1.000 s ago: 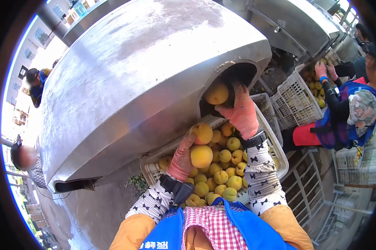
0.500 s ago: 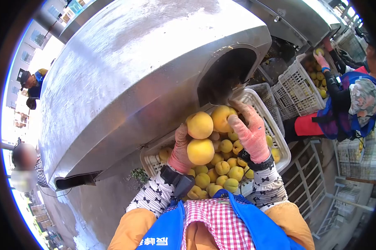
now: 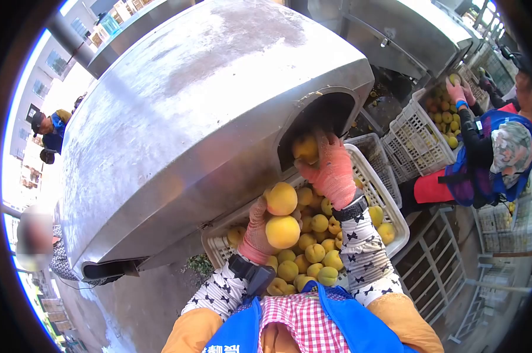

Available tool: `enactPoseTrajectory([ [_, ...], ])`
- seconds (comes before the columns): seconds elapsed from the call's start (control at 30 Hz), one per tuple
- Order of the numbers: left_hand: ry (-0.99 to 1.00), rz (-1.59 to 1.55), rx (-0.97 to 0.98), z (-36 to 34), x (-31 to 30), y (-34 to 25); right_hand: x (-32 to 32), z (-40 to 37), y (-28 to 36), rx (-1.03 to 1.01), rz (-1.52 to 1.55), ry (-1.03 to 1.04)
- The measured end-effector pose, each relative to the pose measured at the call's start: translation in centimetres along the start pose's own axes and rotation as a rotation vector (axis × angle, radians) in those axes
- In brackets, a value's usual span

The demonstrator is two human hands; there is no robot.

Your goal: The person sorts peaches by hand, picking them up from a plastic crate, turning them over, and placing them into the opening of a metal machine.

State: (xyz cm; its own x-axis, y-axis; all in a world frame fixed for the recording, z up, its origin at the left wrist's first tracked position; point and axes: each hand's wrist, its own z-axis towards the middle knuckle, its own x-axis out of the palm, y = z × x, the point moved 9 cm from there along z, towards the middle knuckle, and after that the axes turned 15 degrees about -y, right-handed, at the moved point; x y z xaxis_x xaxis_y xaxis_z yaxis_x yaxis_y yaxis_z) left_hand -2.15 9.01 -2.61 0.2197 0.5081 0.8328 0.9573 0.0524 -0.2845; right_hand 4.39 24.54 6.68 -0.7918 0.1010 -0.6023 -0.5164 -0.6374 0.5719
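In a pink glove, my left hand (image 3: 256, 233) is closed on two yellow peaches, one (image 3: 282, 199) above the other (image 3: 282, 232), over the crate. My right hand (image 3: 332, 170), also in a pink glove, reaches up to the dark opening (image 3: 336, 110) in the metal machine. Its fingers are around another yellow peach (image 3: 305, 148) at that opening. Below both hands, a white plastic crate (image 3: 398, 219) holds many smaller yellow and greenish peaches (image 3: 315, 253).
The large metal housing (image 3: 207, 100) fills the upper left. To the right, a co-worker (image 3: 489, 141) handles fruit over another white crate (image 3: 419, 140). A metal rack (image 3: 433, 265) stands at the lower right. Another person (image 3: 54, 126) is at the far left.
My right hand has moved up and left with its peach, from above the crate to the machine's opening. My left hand still holds its two peaches in nearly the same place.
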Motion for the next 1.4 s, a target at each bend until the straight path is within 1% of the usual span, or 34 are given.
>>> enactPoseTrajectory([
  [0.07, -0.054, 0.189, 0.062, -0.1, -1.3, -0.1, 0.6, 0.0, 0.0, 0.030, -0.018, 0.026],
  [0.17, -0.102, 0.180, 0.043, 0.0, -3.4, 0.1, 1.2, -0.1, -0.8, 0.051, -0.017, 0.006],
  [0.2, -0.105, 0.180, 0.043, -0.3, -3.5, -0.3, 1.3, -0.2, -1.3, 0.058, 0.032, 0.015],
  [0.27, -0.088, 0.274, 0.056, -0.8, -3.1, -0.7, 1.9, -0.1, -2.0, 0.070, 0.082, 0.029],
  [0.33, -0.110, 0.270, 0.064, -0.7, -2.7, -0.9, 2.3, 0.5, -0.5, -0.066, -0.041, -0.026],
  [0.37, -0.122, 0.270, 0.073, -0.4, -2.5, -1.1, 3.0, 1.8, -0.1, -0.059, -0.042, -0.014],
  [0.4, -0.069, 0.249, 0.051, 0.3, -2.6, -0.8, 4.4, 3.7, 0.9, -0.039, -0.148, 0.172],
  [0.43, -0.086, 0.250, 0.037, 0.4, -2.4, -0.6, 5.5, 3.6, 1.0, -0.015, -0.249, 0.357],
  [0.47, -0.145, 0.264, 0.076, 0.9, -2.0, -0.9, 5.4, 2.8, 0.4, -0.013, -0.248, 0.363],
  [0.5, -0.203, 0.276, 0.121, 0.8, -2.0, -1.1, 3.5, 3.1, 0.9, -0.059, 0.049, 0.109],
  [0.53, -0.163, 0.259, 0.120, 0.9, -1.3, -1.1, 0.3, 3.7, 1.7, -0.110, 0.348, -0.159],
  [0.57, -0.153, 0.257, 0.137, 1.0, -0.6, -1.5, -1.0, 3.0, 1.9, -0.127, 0.356, -0.164],
  [0.63, -0.118, 0.311, 0.106, 0.2, 0.5, -1.3, -3.2, -1.0, 2.0, 0.202, 0.592, 0.057],
  [0.67, -0.123, 0.301, 0.117, 0.1, 0.8, -1.4, -3.1, -2.3, 2.0, 0.158, 0.541, 0.164],
  [0.7, -0.059, 0.360, 0.158, 0.0, 1.8, -1.7, -2.6, -3.6, 2.0, 0.117, 0.488, 0.266],
  [0.73, 0.012, 0.425, 0.192, -0.2, 2.8, -1.7, -2.1, -4.9, 1.8, 0.211, 0.526, 0.312],
  [0.77, 0.022, 0.426, 0.191, 0.0, 3.1, -1.5, -1.7, -5.7, 1.7, 0.300, 0.650, 0.287],
  [0.83, 0.028, 0.374, 0.261, 0.0, 3.7, -1.6, -3.1, -5.7, 2.3, 0.302, 0.525, 0.100],
  [0.87, 0.033, 0.374, 0.261, 0.1, 4.0, -1.3, -2.9, -5.7, 2.1, 0.299, 0.523, 0.095],
  [0.93, -0.027, 0.313, 0.298, 0.0, 4.5, -1.8, -3.6, -5.2, 2.6, 0.154, 0.443, -0.022],
  [0.97, -0.021, 0.318, 0.297, 0.1, 4.6, -2.0, -3.7, -5.0, 2.5, 0.154, 0.442, -0.030],
  [1.03, -0.056, 0.559, 0.347, 0.1, 4.6, -1.9, -3.6, -4.1, 2.8, 0.157, 0.351, 0.078],
  [1.07, -0.056, 0.559, 0.343, 0.2, 4.6, -2.0, -3.7, -3.6, 3.3, 0.095, 0.318, 0.054],
  [1.1, -0.022, 0.502, 0.252, 0.5, 4.4, -1.6, -3.3, -3.0, 2.9, 0.096, 0.315, 0.051],
  [1.13, 0.014, 0.442, 0.161, 0.7, 4.3, -1.2, -3.4, -2.2, 2.0, 0.071, 0.260, -0.050],
  [1.17, 0.015, 0.439, 0.161, 0.6, 4.0, -1.2, -3.2, -1.3, 1.1, 0.043, 0.207, -0.148],
  [1.23, -0.077, 0.847, 0.443, -0.7, 2.9, -2.6, -0.7, -0.1, -1.0, 0.014, 0.197, -0.152],
  [1.27, -0.060, 0.990, 0.571, -0.2, 1.3, -2.6, 0.8, 0.2, -1.4, -0.042, 0.153, -0.116],
  [1.3, -0.057, 0.991, 0.570, -0.3, 0.4, -2.4, 1.9, 0.3, -1.6, -0.099, 0.108, -0.080],
  [1.37, -0.105, 0.937, 0.407, -0.4, -2.2, -1.4, 2.8, 0.7, -1.8, -0.110, 0.074, -0.062],
  [1.4, -0.090, 1.022, 0.443, -1.0, -2.1, -1.6, 2.8, 0.8, -1.5, -0.135, 0.081, -0.071],
])
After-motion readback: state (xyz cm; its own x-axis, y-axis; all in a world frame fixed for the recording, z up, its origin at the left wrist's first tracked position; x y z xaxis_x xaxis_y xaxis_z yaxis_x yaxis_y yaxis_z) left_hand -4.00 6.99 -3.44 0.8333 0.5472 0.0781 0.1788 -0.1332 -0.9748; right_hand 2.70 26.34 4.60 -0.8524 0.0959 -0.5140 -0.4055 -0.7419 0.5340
